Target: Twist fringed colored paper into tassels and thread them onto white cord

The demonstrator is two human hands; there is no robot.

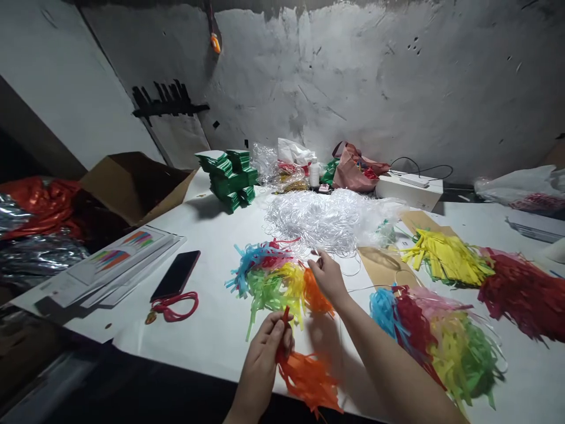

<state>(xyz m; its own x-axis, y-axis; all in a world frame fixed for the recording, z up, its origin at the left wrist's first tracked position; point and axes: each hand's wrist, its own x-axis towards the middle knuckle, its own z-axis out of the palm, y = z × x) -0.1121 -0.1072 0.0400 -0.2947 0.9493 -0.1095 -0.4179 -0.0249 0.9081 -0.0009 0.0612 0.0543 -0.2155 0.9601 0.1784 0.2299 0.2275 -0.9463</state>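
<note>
My left hand [268,347] is closed round the twisted top of an orange tissue-paper tassel [309,381], whose fringe hangs near the table's front edge. Farther forward, my right hand [325,272] pinches what looks like a thin white string [359,288], part of which runs off to the right; the exact grip is small and hard to see. Beneath and left of that hand lies a bunch of fringed tassels [269,288] in blue, red, green, yellow and orange. Another multicoloured bunch of tassels [445,335] rests right of my right forearm.
Behind my hands sits a heap of white string [318,218]. Yellow tassels [450,256] and dark red tassels [525,294] lie at right. A phone [175,275] with a red strap, printed sheets [110,268] and stacked green-edged pieces [229,179] are left.
</note>
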